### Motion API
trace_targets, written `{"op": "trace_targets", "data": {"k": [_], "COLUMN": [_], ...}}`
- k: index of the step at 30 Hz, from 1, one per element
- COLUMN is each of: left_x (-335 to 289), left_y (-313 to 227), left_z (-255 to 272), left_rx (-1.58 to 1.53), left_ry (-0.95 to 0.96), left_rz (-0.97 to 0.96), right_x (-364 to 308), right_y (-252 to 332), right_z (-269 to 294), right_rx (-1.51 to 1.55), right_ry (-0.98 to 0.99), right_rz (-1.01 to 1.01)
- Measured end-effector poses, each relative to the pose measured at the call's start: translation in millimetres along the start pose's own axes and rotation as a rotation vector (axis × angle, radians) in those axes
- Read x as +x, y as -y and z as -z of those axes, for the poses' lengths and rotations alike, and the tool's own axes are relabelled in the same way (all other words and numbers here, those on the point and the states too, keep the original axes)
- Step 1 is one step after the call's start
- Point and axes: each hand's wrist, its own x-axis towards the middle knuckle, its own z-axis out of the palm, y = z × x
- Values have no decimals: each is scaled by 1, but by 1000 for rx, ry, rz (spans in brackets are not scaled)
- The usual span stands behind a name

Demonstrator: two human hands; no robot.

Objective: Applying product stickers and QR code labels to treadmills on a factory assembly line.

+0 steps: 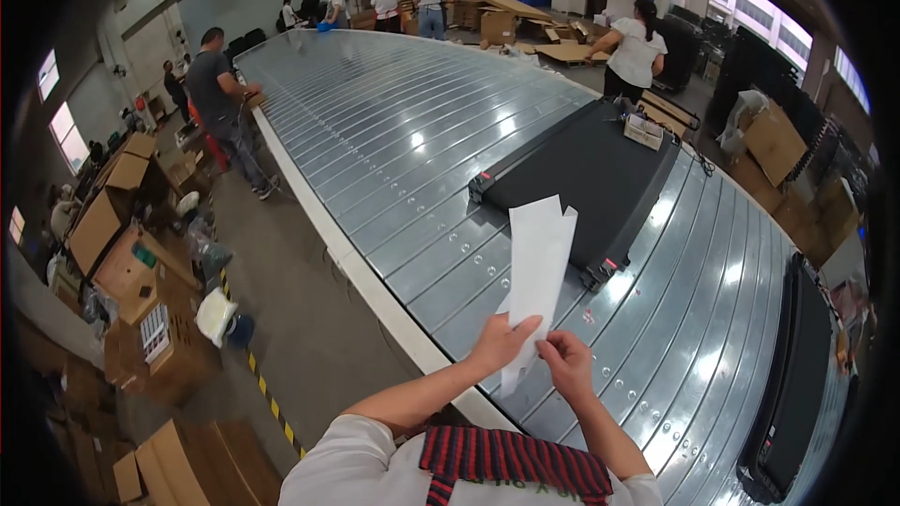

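A folded white sheet of paper (539, 253) stands up from my hands over the near edge of the metal slatted table. My left hand (509, 339) is closed around its lower part, thumb across the front. At the sheet's right edge, my right hand (566, 358) pinches it with bent fingers. Just beyond the paper lies a flat black panel (572, 178) with dark corner brackets, two of them bearing red marks. A small open box (643, 131) of loose items rests on the panel's far end.
The long metal table (375, 122) stretches away ahead. A second black panel (795, 375) lies at the right. Cardboard boxes (169, 337) crowd the floor at left, beside yellow-black tape (270, 405). One person (220, 94) stands at the table's left edge, another (637, 52) beyond the panel.
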Motion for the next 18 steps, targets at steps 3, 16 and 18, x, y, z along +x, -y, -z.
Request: {"op": "trace_targets", "data": {"k": [3, 16, 18], "left_x": [37, 121, 127], "left_y": [-5, 6, 5], "left_z": [21, 50, 49], "left_rx": [-28, -273, -280], "left_ry": [118, 436, 449], "left_rz": [-31, -52, -27], "right_x": [24, 81, 84], "right_y": [3, 19, 20], "right_z": [-18, -54, -51], "right_rx": [110, 115, 105], "right_ry": [-113, -422, -436], "right_rz": [-37, 0, -5]}}
